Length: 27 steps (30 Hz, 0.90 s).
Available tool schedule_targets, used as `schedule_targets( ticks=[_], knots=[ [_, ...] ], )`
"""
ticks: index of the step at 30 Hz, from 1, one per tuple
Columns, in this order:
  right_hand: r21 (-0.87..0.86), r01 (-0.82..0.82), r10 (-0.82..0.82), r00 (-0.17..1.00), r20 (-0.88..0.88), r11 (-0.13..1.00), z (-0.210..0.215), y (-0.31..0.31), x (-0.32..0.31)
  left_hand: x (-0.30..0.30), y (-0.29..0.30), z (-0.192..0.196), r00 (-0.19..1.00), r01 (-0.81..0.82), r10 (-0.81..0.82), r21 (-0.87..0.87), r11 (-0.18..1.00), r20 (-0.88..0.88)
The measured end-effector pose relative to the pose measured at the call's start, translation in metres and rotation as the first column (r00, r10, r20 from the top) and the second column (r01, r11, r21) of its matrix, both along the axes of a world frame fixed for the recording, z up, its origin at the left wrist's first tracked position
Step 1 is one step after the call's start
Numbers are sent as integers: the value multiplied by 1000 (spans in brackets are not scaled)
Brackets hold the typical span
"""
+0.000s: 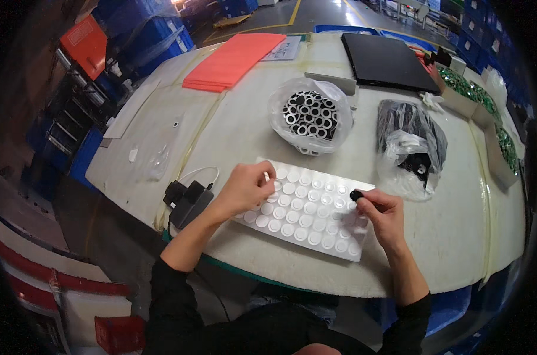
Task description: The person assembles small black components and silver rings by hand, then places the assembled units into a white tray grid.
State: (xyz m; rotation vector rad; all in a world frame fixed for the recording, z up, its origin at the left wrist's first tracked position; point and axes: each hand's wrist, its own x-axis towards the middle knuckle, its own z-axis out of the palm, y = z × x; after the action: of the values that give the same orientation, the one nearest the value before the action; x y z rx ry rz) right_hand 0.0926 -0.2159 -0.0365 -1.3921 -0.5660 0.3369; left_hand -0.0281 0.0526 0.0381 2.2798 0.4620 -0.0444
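A white tray (pixel 307 222) with rows of round white pockets lies slantwise in front of me. My right hand (pixel 384 214) is over its right end, with a small black round part (pixel 356 194) pinched between thumb and fingertips. At the tray's far left corner my left hand (pixel 246 186) has its thumb and fingers drawn together; whatever they hold is hidden. Behind the tray stands a tub lined with a clear bag (pixel 278 121), full of black and silver ring-shaped parts (pixel 308 112). An open plastic bag (pixel 411 142) of black parts lies to the right.
A black power adapter (pixel 188 201) with a white cable sits left of the tray. Farther back are orange sheets (pixel 236 59) and a black flat slab (pixel 388 62). Boxes of green parts (pixel 466 89) line the right edge. One loose ring (pixel 175 124) lies on the left.
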Motion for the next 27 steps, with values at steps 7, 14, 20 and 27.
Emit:
schedule_targets(
  ticks=[7, 14, 20, 27],
  knots=[
    [-34, -158, 139, 937, -319, 987, 12, 6, -14, 8, -53, -19, 857, 212, 23, -393, 895, 515],
    [50, -102, 113, 907, -405, 994, 6, 5, -11, 27, -88, -51, 898, 171, 78, -507, 845, 434],
    [56, -148, 158, 910, -383, 987, 3, 5, -12, 35, -96, -65, 797, 211, 51, -358, 910, 601],
    [30, -162, 163, 935, -316, 986, 8, 6, -14, 32, -98, -62, 853, 159, 113, -460, 874, 510]
  ],
)
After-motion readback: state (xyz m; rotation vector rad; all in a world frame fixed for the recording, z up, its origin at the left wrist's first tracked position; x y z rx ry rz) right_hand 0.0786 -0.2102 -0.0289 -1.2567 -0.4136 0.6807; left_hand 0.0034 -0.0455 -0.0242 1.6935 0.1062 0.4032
